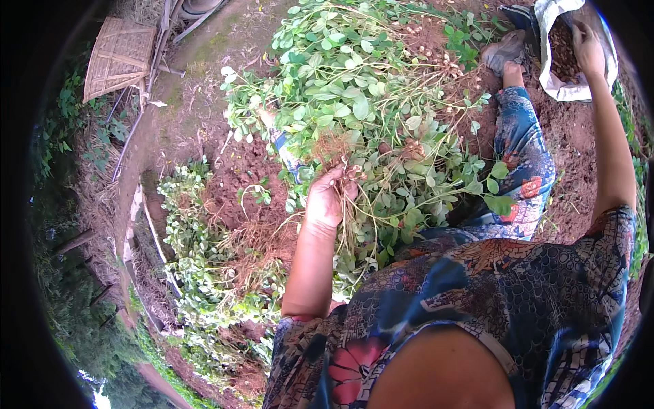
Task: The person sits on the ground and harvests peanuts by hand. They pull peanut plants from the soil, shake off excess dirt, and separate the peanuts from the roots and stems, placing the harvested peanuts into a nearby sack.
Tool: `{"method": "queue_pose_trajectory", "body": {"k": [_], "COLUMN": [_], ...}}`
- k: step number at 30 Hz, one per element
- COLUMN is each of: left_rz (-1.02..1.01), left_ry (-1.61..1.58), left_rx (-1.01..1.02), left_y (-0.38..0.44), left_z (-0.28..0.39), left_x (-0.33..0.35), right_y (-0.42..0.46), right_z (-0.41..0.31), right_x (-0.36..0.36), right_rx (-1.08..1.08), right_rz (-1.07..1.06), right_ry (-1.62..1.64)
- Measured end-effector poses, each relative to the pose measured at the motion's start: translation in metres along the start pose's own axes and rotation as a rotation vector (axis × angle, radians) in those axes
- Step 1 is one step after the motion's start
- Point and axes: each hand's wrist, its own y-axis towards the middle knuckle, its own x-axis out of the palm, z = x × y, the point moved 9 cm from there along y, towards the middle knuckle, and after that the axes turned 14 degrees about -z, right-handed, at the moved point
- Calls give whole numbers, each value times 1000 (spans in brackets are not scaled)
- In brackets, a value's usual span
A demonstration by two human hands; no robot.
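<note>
My left hand point(327, 197) grips a bunch of uprooted peanut plants point(348, 217) by the stems near their roots. Brown fibrous roots point(332, 148) and a few pale pods point(353, 171) stick out beside the fingers. At the upper right, my right hand point(587, 48) reaches into the mouth of a white woven sack point(549, 84). Peanut pods point(562, 53) lie inside that sack, below the fingers. Whether the right fingers hold anything cannot be made out. A large heap of leafy peanut plants point(352, 76) lies across and between my legs.
More pulled plants point(199, 230) with roots are piled on the reddish soil point(255, 204) at left. Pods point(449, 64) hang on roots near my right shoe point(506, 53). A woven bamboo panel point(120, 56) and poles point(127, 140) stand at the upper left.
</note>
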Motion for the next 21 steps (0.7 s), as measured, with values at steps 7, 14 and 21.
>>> {"method": "queue_pose_trajectory", "body": {"k": [7, 14, 21], "left_rz": [131, 115, 478], "left_ry": [528, 1086, 1328], "left_rx": [79, 52, 310], "left_y": [11, -16, -122], "left_z": [-5, -5, 135], "left_x": [76, 71, 43], "right_y": [-274, -325, -369], "right_z": [-371, -437, -397], "right_x": [102, 92, 80], "right_rx": [-348, -478, -577], "right_rz": [-1048, -1063, -1647], "right_ry": [1268, 1150, 1139]}}
